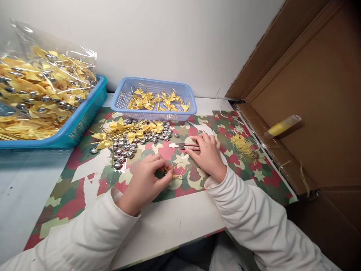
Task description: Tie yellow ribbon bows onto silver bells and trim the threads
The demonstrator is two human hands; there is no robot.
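Note:
My left hand is closed in a pinch on a yellow bow with a thin gold cord loop; the fingers hide most of the bow. To its right, my right hand has its fingers closed over the dark red handles of a pair of thread snips. The tips of the snips point left, close above the tabletop. Behind my left hand lies a heap of shiny silver bells. Next to and over them rests a bunch of yellow ribbon bows with gold cords.
A blue basket with finished-looking bows on loops stands at the back. At left, a larger blue basket carries a clear bag full of bows and bells. Yellow thread scraps lie at right, beside a cardboard wall with a yellow tube.

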